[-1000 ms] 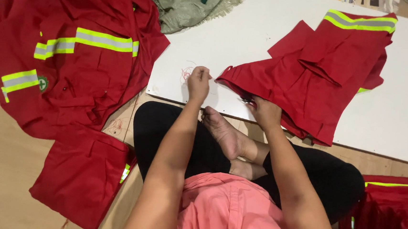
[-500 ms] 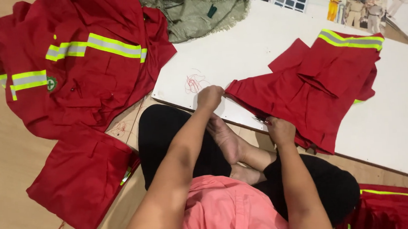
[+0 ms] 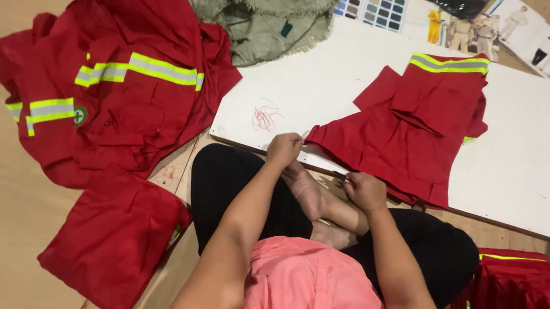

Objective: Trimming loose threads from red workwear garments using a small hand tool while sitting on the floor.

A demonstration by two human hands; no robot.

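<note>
A red work garment (image 3: 409, 135) with a yellow and grey reflective band lies on a white board (image 3: 321, 80). My left hand (image 3: 284, 150) pinches the garment's near left corner at the board's front edge. My right hand (image 3: 364, 190) grips the near edge of the same garment, lower and to the right, with a small metal tool showing between its fingers. Both hands are closed. A tangle of red thread (image 3: 265, 118) lies on the board just beyond my left hand. My crossed legs and bare feet are below the hands.
A pile of red reflective-striped garments (image 3: 116, 101) covers the floor at left, with a folded red piece (image 3: 110, 240) nearer me. A green fringed cloth (image 3: 259, 17) lies at top. Colour swatch cards (image 3: 364, 3) and printed photos (image 3: 524, 27) sit at the board's far side. More red fabric (image 3: 529, 279) lies at bottom right.
The view has shifted, so everything sits lower and to the right. My right hand has slid down along the garment's near edge, away from my left hand, which stays on the corner.
</note>
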